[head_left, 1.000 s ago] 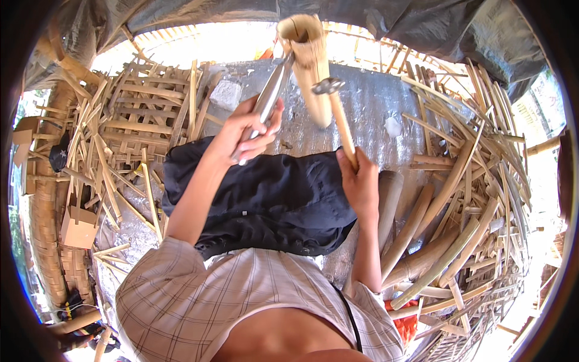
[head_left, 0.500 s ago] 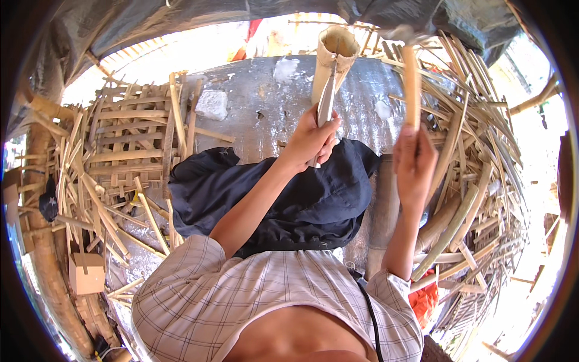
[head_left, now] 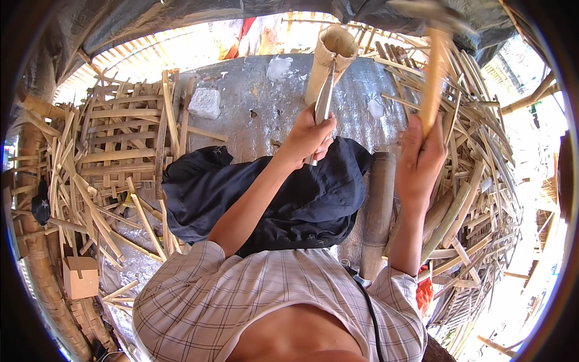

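Note:
My left hand (head_left: 307, 140) is wrapped round a pointed metal chisel (head_left: 324, 99). The chisel's tip meets the near side of an upright, hollow bamboo tube (head_left: 316, 77), close below its open rim. Off to the right, my right hand (head_left: 421, 160) grips the pale wooden handle of a hammer (head_left: 433, 90). The hammer's head, near the top edge, is smeared by motion and stands apart from the chisel. Dark cloth (head_left: 271, 193) covers my lap beneath my left forearm.
Split bamboo strips (head_left: 476, 199) are heaped on the right, beside a thick bamboo pole (head_left: 379, 205). Woven bamboo (head_left: 123, 136) lies at left. A whitish block (head_left: 205, 103) rests on the grey sheet (head_left: 241, 130). A cardboard box (head_left: 81, 277) stands lower left. Dark sheeting (head_left: 211, 15) hangs overhead.
My right hand has swung the hammer outward to the right and turned at the wrist. My left hand keeps the chisel against the bamboo tube; the whole view has shifted slightly.

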Available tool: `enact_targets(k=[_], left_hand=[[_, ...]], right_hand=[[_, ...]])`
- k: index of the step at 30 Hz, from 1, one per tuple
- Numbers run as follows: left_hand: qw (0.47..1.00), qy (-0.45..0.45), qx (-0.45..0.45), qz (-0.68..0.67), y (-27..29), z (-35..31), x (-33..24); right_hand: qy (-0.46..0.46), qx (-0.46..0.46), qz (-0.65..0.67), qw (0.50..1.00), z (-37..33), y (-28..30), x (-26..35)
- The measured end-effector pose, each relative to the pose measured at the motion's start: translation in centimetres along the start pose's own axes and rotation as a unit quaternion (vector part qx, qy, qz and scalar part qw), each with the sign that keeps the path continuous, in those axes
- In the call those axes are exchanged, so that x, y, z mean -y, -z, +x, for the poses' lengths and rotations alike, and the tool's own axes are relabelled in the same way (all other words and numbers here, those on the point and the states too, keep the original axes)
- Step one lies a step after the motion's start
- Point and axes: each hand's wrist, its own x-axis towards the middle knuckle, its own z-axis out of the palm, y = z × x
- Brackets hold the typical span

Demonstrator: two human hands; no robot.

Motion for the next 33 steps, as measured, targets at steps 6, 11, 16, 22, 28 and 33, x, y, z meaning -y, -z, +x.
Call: enact_targets(k=[6, 11, 16, 22, 28, 33], left_hand=[[1.0, 0.002, 0.026, 0.013, 0.1, 1.1, 0.7], [0.999, 0.032, 0.029, 0.012, -1.1, 0.7, 1.4], [1.0, 0.017, 0.003, 0.005, -0.7, 0.9, 0.6], [0.999, 0.022, 0.007, 0.023, 0.1, 1.4, 0.6], [1.0, 0.022, 0.012, -0.004, 0.1, 1.0, 0.5], [0.999, 0.024, -0.019, 0.012, 0.4, 0.7, 0.6]], right_hand=[[0.048, 0.161, -0.206, 0.964, -0.7, -2.9, -5.1], [0.013, 0.098, -0.128, 0.987, -0.2, 1.1, 0.4], [0.016, -0.014, -0.041, 0.999, -1.3, -1.6, -3.4], [0.002, 0.092, -0.138, 0.986, -1.3, -0.5, -3.5], [0.071, -0.091, 0.046, 0.992, -0.7, -1.5, -4.5], [0.058, 0.083, -0.237, 0.966, -1.1, -2.9, -5.8]])
